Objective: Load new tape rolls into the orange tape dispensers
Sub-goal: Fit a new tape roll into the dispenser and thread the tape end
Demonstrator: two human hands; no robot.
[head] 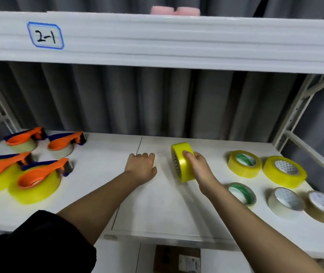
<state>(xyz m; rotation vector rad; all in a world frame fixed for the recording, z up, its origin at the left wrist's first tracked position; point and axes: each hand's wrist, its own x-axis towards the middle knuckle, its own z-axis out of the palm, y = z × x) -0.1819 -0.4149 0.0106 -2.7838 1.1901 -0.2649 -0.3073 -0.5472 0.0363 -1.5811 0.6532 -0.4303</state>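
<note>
**A:** What have the hands got?

**B:** My right hand (197, 166) grips a bright yellow roll of packing tape (182, 162), stood on edge with its core facing left, just above the white shelf board (157, 203). My left hand (141, 166) rests knuckles-up on the board just beside it, fingers curled under, holding nothing.

**A:** And the dispensers?

**B:** All four orange plastic tape dispensers with dark blue trim (45, 174) lie well to the left, beyond the left hand, handles running roughly left to right. Each seems to sit on a roll already; I can't tell whether one is spent.

**A:** So?

**B:** I judge the roll must travel leftward across my body; the left hand is nearer to steady a dispenser. Spare rolls (284, 171) lie to the right.
</note>
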